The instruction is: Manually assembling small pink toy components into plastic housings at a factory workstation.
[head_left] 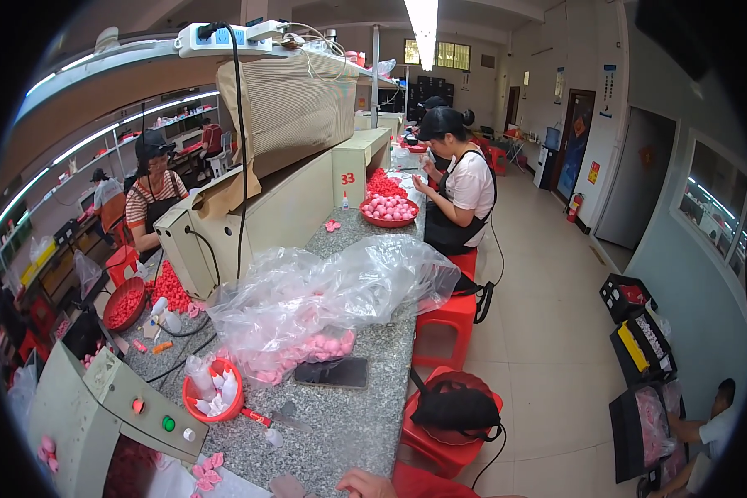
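At the lower edge, part of my right hand (367, 483) shows at the front edge of the granite worktop (340, 440); its fingers are mostly cut off, so their grip is unclear. My left hand is out of view. Near the right hand lie a small translucent piece (287, 486) and a white sheet (170, 477) with pink petal-like pieces (208, 471). Farther up are a red-handled tool (257, 417), a red basket (236, 404) of white bottles, and a dark phone (332, 373). Behind the phone, a large clear plastic bag (332, 286) covers pink pieces (324, 344).
A grey machine (100, 407) with coloured buttons stands at left. Red stools (441, 332) line the right side, one with a black bag (456, 408). Two co-workers (465, 178) (153, 187) sit farther along; another person (714, 432) is at lower right beside black crates (631, 440).
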Demonstrator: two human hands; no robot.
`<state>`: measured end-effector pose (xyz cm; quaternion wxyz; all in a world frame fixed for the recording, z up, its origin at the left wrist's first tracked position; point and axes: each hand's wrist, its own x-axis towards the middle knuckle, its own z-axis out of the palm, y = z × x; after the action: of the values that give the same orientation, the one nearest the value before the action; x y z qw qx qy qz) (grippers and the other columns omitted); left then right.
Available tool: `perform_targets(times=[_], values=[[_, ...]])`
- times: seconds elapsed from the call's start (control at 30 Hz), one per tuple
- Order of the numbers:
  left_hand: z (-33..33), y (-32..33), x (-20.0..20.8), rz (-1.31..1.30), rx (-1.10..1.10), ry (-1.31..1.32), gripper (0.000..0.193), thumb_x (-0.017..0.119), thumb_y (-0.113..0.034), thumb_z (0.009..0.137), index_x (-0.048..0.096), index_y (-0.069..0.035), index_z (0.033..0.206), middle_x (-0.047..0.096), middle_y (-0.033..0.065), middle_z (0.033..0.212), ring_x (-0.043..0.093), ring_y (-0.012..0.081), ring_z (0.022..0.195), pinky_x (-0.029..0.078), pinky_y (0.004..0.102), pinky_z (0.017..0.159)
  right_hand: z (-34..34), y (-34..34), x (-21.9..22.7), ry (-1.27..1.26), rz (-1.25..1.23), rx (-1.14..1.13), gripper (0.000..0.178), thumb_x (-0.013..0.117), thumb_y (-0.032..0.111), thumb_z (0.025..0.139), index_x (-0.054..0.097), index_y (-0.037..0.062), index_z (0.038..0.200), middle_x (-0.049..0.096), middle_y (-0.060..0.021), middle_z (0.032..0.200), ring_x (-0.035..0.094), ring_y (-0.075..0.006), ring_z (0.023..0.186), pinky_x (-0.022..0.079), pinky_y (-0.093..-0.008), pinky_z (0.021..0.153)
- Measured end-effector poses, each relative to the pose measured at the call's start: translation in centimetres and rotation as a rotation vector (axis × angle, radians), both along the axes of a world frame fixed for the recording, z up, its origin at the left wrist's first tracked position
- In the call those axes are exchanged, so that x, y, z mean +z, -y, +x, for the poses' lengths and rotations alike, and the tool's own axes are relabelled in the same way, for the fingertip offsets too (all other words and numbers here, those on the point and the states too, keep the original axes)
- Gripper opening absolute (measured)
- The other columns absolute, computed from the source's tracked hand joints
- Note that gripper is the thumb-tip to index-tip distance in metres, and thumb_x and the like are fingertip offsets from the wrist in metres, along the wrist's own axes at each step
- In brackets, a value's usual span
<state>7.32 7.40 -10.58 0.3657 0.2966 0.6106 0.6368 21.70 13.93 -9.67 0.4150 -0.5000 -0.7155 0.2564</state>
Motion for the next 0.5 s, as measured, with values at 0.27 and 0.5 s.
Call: perform_targets(times=[0.27,0.5], values=[[-0.1,0.3,-1.2,0.007,-0.022,0.105,0.025,0.067,-0.012,0.075,0.051,-0.005,0.093,0.058,0.0087,0.088,0.055,0.0165,0.081,0.045,0.0304,0.076,-0.1,0.0,-1.3,0.036,0.073,-0.044,0.012,0.052,0.011,0.068,0.057,0.0080,0.078,0.054,-0.0137,0.076,0.055,-0.0327,0.068,0.045,-0.0396,0.058],[-0.1,0.1,-1.1,0.000,-0.011,0.161,0.025,0.067,-0.011,0.074,0.051,-0.005,0.093,0.058,0.0086,0.087,0.055,0.0164,0.081,0.046,0.0304,0.074,-0.2,-0.1,-1.2,0.059,0.065,-0.040,0.011,0.052,0.011,0.068,0.057,0.0089,0.077,0.054,-0.0134,0.075,0.055,-0.0318,0.067,0.045,-0.0393,0.058]])
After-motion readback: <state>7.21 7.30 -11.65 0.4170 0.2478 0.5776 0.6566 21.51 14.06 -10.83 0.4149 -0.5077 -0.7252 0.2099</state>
